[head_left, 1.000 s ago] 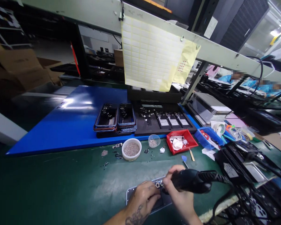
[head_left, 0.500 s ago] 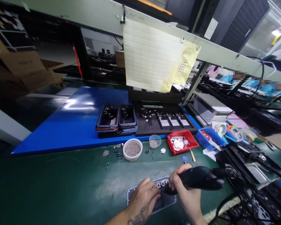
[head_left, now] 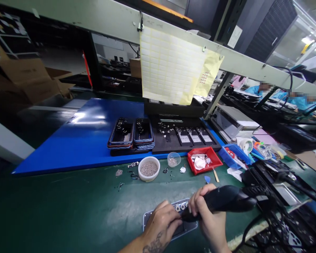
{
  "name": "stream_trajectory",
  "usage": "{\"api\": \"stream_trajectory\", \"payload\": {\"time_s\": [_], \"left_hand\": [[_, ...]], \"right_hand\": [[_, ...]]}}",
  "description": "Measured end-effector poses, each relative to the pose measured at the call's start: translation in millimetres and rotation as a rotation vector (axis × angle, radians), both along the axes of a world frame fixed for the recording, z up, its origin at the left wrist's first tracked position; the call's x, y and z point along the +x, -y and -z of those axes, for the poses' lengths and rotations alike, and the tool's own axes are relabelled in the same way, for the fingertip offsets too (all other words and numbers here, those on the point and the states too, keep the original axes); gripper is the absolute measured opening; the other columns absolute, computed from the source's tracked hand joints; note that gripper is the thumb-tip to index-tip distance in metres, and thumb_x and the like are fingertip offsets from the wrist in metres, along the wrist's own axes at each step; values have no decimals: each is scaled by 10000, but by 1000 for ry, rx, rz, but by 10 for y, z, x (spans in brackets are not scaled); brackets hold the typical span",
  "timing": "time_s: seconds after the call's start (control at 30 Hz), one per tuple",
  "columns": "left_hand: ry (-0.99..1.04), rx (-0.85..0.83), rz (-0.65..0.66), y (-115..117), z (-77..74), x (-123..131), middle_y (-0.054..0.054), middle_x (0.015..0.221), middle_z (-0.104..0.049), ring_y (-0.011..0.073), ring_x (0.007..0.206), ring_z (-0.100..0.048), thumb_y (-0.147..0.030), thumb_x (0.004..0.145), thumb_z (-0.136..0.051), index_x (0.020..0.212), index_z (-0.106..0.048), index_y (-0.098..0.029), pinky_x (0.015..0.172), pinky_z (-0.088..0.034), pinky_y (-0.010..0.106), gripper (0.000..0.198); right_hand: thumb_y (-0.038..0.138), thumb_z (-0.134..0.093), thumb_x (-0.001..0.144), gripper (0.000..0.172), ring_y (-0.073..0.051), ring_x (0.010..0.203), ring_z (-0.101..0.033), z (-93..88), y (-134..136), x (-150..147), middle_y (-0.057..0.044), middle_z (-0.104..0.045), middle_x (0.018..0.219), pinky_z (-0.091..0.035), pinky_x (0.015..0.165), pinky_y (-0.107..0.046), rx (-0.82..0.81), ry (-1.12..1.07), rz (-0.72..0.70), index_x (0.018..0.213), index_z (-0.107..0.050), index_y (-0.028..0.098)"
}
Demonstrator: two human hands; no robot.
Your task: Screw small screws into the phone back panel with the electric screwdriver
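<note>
My right hand (head_left: pixel 209 219) is wrapped round a black electric screwdriver (head_left: pixel 223 200), held slanted with its cable running off to the right. The driver's nose points down-left and meets the fingertips of my left hand (head_left: pixel 163 219). Those fingers are pinched together; whatever they hold, if anything, is hidden. Beneath both hands a phone housing (head_left: pixel 188 230) with a pale bluish rim lies on the green bench mat. Pale camera rings show along its upper right part. My left hand covers most of its left half.
Beyond the hands stand a white tub of screws (head_left: pixel 149 169), a clear cup (head_left: pixel 173 160), a red tray (head_left: pixel 205 161) and a blue bin (head_left: pixel 234 156). Stacked phone housings (head_left: pixel 121 133) rest on a blue board (head_left: pixel 94 154). Label sheets (head_left: pixel 171 66) hang from the beam. Co-workers sit far right.
The screwdriver's nose has moved a little left, up to my left fingertips. My right hand has come slightly left with it. My left hand and the housing have stayed nearly still.
</note>
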State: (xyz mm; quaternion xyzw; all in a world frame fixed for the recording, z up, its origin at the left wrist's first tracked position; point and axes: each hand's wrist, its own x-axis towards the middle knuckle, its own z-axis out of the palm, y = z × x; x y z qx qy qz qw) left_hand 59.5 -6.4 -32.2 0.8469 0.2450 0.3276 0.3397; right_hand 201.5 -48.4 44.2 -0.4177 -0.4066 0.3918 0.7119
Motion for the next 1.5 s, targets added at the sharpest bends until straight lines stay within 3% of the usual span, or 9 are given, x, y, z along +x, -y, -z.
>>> {"api": "stream_trajectory", "payload": {"time_s": [0.13,0.3,0.47,0.67,0.93,1.17,1.33,1.4,1.5], "left_hand": [[-5,22,11,-1,-43,-8,44,736,-650,186,702,-539,-95,854,-558,785,-656,-169,641,-440,285,141],[24,60,14,-13,-25,9,60,761,-665,193,699,-542,-101,893,-485,875,-674,-164,619,-434,286,200],[54,82,26,-24,22,16,61,763,-663,188,705,-544,-69,891,-456,889,-661,-153,622,-447,278,221],[63,67,42,-18,-1,-2,62,770,-667,180,705,-555,-79,885,-478,905,-670,-160,620,-454,269,209],[70,8,62,-22,26,10,54,751,-671,178,715,-568,-89,845,-565,814,-660,-161,637,-451,267,123],[50,-5,61,-8,-17,1,58,726,-652,174,700,-558,-116,904,-477,796,-647,-149,641,-447,269,204],[93,38,75,-18,-13,10,68,779,-668,171,714,-563,-80,905,-449,878,-652,-144,642,-457,255,215],[93,58,80,-21,-14,13,66,775,-668,167,705,-567,-64,893,-458,884,-655,-144,632,-459,247,213],[80,49,85,-18,-3,14,65,779,-674,170,715,-577,-63,882,-469,892,-664,-150,637,-465,250,214]], "right_hand": [[263,-603,902,139,-80,487,-499,-66,45,105,93,-516,576,-429,518,-224,2,-8,49,890,-465,256],[287,-659,863,193,-91,483,-516,-26,124,312,92,-531,545,-419,495,-217,-145,141,206,870,-470,246],[323,-669,848,237,-90,461,-500,99,154,361,94,-523,526,-413,491,-218,-178,149,237,873,-447,245],[346,-666,845,247,-96,458,-492,97,139,335,91,-530,518,-410,494,-231,-206,170,271,873,-444,242],[352,-635,872,209,-98,494,-477,68,156,316,91,-499,560,-377,503,-244,-163,100,199,876,-452,250],[351,-638,871,208,-99,503,-471,61,167,309,90,-494,575,-393,539,-254,-164,104,191,875,-451,260],[472,-552,897,229,-127,580,-513,101,196,359,50,-540,656,-420,564,-260,-72,130,26,954,-472,266],[455,-554,900,207,-139,618,-559,83,207,368,45,-566,680,-467,613,-283,-60,170,14,969,-482,275],[395,-633,861,177,-197,828,-640,29,224,336,2,-638,811,-498,821,-370,-43,295,145,926,-540,259]]}}
